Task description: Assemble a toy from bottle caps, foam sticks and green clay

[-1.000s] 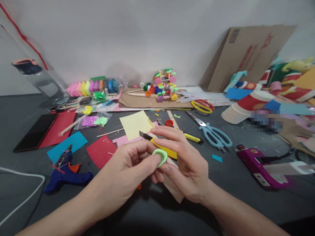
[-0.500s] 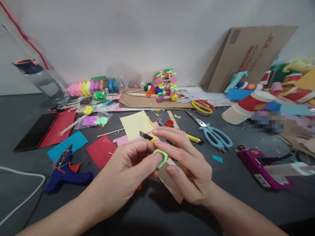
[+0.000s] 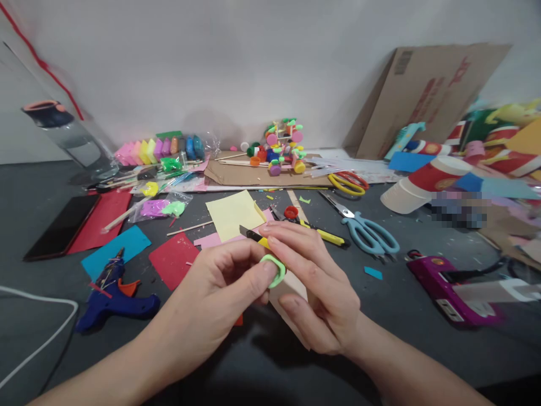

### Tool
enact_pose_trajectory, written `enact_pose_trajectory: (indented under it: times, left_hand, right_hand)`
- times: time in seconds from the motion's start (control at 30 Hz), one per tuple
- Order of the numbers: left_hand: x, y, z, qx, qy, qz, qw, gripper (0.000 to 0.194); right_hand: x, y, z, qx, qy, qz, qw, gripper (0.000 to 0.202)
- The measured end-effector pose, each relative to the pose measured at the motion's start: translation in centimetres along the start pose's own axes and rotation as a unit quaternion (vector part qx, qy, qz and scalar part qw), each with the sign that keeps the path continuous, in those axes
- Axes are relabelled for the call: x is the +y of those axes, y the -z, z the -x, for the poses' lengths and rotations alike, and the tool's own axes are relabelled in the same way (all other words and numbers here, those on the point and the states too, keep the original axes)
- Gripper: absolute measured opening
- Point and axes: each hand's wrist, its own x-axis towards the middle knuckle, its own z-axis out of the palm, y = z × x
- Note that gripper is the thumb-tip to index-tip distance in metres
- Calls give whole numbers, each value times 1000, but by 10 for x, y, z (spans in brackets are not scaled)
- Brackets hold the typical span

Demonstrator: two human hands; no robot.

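My left hand [image 3: 230,287] pinches a small light green ring [image 3: 279,272] between thumb and fingers; its material I cannot make out. My right hand [image 3: 316,282] is beside it, fingers stretched and a gap between thumb and forefinger. Its fingertips reach over the ring's far side; whether they touch it I cannot tell. Just beyond the fingers lies a yellow and black utility knife [image 3: 253,234], blade out, partly hidden by my hands. A pale strip of card or paper [image 3: 291,287] shows below and between my hands.
A blue glue gun [image 3: 118,307] lies at left, near coloured paper sheets [image 3: 175,256]. Blue-handled scissors [image 3: 367,231] and a purple power strip [image 3: 439,287] are at right. Behind stand a colourful clay model [image 3: 285,144], a water bottle [image 3: 71,138] and leaning cardboard [image 3: 431,101].
My right hand has shifted slightly left, closer to the ring. The ring has turned a little and moved slightly left in my left hand's pinch.
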Motion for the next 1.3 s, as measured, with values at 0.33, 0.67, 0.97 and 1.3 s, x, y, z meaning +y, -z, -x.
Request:
enact_pose_trajectory:
  times: [0.33, 0.67, 0.97, 1.3]
  left_hand:
    - [2, 1, 1, -8, -4, 31, 999, 16]
    - [6, -1, 0, 9, 4, 37, 999, 11]
    - [5, -1, 0, -16, 29, 71, 997, 10]
    - [3, 4, 0, -32, 27, 100, 994, 14]
  right_hand:
    - [3, 4, -1, 12, -5, -9, 1000, 43]
    - [1, 8, -2, 17, -34, -26, 999, 34]
    - [1, 9, -1, 16, -53, -57, 997, 35]
    - [3, 7, -3, 19, -14, -24, 999, 37]
